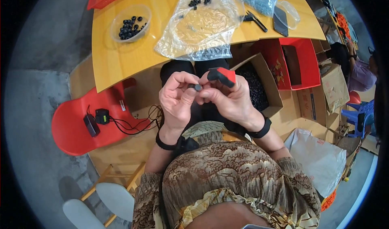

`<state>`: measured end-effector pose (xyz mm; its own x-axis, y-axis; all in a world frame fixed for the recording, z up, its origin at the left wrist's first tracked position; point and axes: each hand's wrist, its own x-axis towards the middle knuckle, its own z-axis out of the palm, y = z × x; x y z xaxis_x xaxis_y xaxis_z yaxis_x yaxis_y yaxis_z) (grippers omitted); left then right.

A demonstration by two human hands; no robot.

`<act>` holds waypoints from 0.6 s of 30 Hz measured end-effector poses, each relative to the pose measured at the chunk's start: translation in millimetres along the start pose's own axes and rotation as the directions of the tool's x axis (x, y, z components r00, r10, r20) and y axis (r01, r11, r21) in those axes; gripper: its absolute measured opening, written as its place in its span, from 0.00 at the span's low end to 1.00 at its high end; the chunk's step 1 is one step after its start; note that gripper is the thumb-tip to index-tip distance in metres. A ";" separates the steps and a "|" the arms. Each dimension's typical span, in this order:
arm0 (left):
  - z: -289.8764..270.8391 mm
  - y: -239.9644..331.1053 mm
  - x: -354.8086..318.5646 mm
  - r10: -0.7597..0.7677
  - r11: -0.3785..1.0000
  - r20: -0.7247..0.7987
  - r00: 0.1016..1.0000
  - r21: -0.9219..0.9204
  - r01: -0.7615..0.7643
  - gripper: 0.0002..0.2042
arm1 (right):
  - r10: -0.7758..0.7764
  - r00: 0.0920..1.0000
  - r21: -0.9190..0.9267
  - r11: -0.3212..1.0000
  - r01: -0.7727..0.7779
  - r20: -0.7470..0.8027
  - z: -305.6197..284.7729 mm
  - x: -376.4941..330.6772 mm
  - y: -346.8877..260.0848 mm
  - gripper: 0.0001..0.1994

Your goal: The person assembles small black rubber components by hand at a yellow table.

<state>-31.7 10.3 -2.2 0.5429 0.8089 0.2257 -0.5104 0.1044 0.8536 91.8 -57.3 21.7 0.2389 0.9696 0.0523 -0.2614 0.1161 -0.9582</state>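
Left hand [178, 97] and right hand [229, 99] met above the lap, fingertips jointly pinching one small dark part [197, 87]. Right index finger wore one red-and-black cot [222, 76]. One open cardboard box [259, 87] of dark pieces stood just beside. On the yellow surface [117, 58]: one clear bowl [130, 23], one clear plastic bag [202, 26].

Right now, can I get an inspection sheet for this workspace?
Surface: yellow table, curved edge.
Job's things: small dark cylindrical part pinched between both hands; clear bowl of black parts; cardboard box of black parts.
Clutter: clear plastic bags, black tool.
Grips: left hand and right hand both on the part; red-black cot on a right finger.
Cables: black adapter and cord on red chair.
Surroundings: red boxes, another person's sleeve.
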 end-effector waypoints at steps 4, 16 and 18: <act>7.4 -0.8 -2.0 0.039 0.995 0.016 0.999 0.091 -0.040 0.08 | -0.248 0.968 -0.413 0.887 0.207 -0.046 1.1 -7.4 0.8 0.12; 2.8 1.1 0.8 0.090 0.992 0.059 0.994 0.081 -0.095 0.08 | -0.288 0.956 -0.244 0.932 0.268 -0.053 1.2 -3.3 -9.5 0.07; 3.2 2.8 -0.1 0.080 0.994 0.047 0.996 0.077 -0.084 0.09 | -0.295 0.954 -0.247 0.929 0.275 -0.046 -0.3 -1.4 -6.9 0.07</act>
<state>-31.0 8.7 1.7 0.5307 0.7867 0.3152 -0.5015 -0.0084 0.8651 93.5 -59.5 28.2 0.3481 0.8813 0.3196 0.0534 0.3218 -0.9453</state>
